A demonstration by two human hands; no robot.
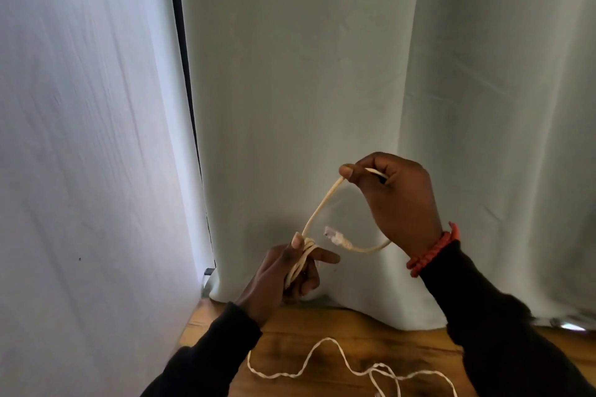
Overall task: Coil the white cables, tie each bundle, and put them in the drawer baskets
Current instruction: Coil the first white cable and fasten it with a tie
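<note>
Loose white cord (342, 361) lies in wavy bends on the wooden floor (322, 332) nearest the camera, between two dark sleeves. Above it, the left hand (287, 274) grips a small coil of the white cable (319, 206), fingers curled round the loops. From there one smooth, round strand rises to the right hand (396, 196), which pinches it. Its clear plug (333, 235) hangs between the hands. Pale curtain (322, 74) folds close in behind; a red beaded bracelet (432, 251) circles the right wrist.

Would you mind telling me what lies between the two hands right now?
In the head view, a taut stretch of white cable runs from the coil in the left hand up to the right hand; its plug end hangs beside it.
</note>
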